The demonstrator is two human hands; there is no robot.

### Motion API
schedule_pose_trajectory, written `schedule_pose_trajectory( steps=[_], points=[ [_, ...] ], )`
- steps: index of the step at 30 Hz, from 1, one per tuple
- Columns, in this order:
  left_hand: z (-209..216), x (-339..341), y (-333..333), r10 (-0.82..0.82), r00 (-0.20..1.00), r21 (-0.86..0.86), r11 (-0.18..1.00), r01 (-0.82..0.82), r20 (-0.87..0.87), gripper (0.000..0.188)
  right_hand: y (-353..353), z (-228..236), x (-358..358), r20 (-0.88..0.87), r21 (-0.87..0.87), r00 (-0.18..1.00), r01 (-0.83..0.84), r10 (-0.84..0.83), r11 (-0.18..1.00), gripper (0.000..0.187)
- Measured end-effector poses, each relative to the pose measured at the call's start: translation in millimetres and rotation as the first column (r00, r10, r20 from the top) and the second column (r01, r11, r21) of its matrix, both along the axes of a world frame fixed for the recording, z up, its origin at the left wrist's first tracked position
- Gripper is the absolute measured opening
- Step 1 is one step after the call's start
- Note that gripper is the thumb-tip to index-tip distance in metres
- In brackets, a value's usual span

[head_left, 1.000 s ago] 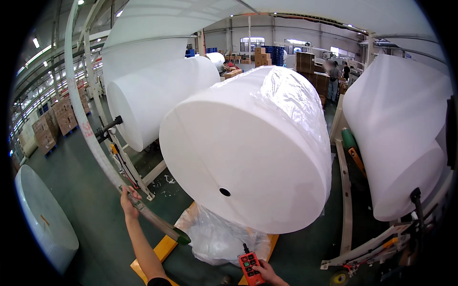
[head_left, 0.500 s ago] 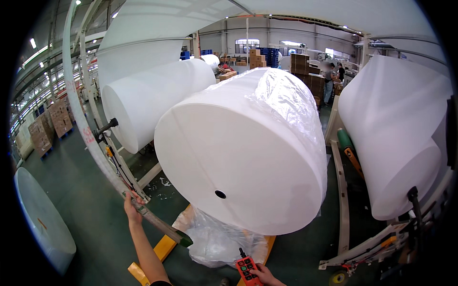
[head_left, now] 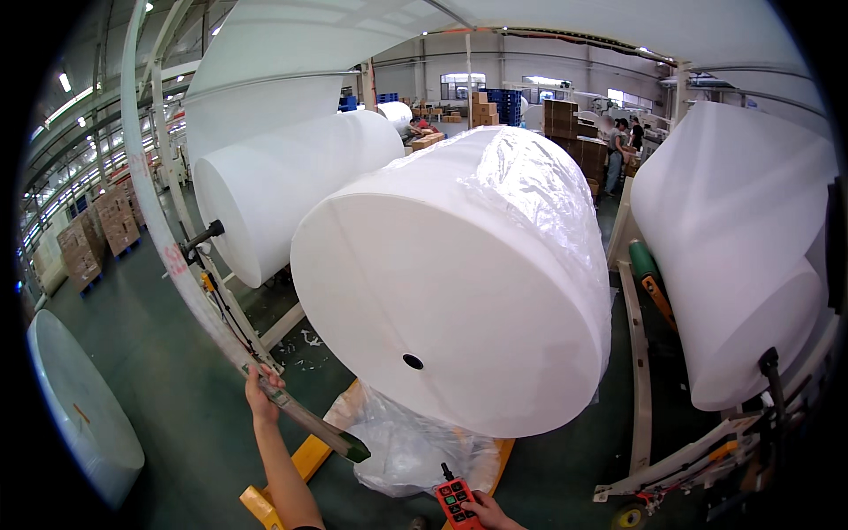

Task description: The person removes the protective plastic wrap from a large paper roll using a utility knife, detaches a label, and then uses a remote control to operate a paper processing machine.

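My left hand (head_left: 263, 394) is wrapped round a long pale pole (head_left: 212, 320), which bends in this view and rises to the upper left. The pole's lower end is dark green and points toward the big white paper roll (head_left: 450, 309). A dark round core hole (head_left: 412, 361) shows in the flat face of that roll, apart from the pole's end. At the bottom, my right hand (head_left: 486, 511) grips an orange-red remote control (head_left: 458, 503) with black buttons and a stub antenna. My thumb rests on its button face.
Crumpled clear plastic film (head_left: 402, 450) lies under the roll, between yellow fork arms (head_left: 309, 458). White rolls (head_left: 296, 177) on stands flank it, another (head_left: 751, 265) at right. A bluish roll (head_left: 79, 406) stands far left. Two people (head_left: 616, 155) are by cartons at the back.
My left hand and the pole have moved slightly right, bringing the green end nearer the roll. The whole view has shifted a little. My right hand still holds the remote control.
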State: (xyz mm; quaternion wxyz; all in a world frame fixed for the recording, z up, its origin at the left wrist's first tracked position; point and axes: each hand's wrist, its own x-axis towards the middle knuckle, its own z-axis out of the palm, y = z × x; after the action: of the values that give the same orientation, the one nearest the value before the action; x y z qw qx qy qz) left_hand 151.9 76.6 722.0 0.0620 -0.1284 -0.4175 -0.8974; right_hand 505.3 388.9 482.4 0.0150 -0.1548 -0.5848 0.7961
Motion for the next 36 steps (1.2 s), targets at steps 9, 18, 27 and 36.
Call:
schedule_pose_trajectory(
  steps=[9, 18, 27, 36],
  points=[
    [-4, 12, 5, 0.059, 0.998, -0.047, 0.997, -0.059, -0.005, 0.036, -3, 11, 0, 0.009, -0.035, 1.000, -0.005, 0.006, 0.999, 0.041],
    [-13, 15, 13, 0.159, 0.987, -0.118, 0.980, -0.159, -0.016, 0.035, -3, 22, -1, 0.013, -0.020, 1.000, 0.006, -0.006, 1.000, 0.044],
    [-19, 22, 24, 0.187, 0.982, -0.115, 0.976, -0.187, -0.006, 0.034, -3, 31, -1, -0.006, 0.017, 1.000, 0.008, -0.008, 1.000, 0.040],
    [-22, 28, 33, 0.167, 0.986, -0.153, 0.974, -0.168, -0.021, 0.033, 2, 23, -3, 0.000, 0.107, 1.000, -0.005, 0.005, 0.994, 0.040]
  ],
)
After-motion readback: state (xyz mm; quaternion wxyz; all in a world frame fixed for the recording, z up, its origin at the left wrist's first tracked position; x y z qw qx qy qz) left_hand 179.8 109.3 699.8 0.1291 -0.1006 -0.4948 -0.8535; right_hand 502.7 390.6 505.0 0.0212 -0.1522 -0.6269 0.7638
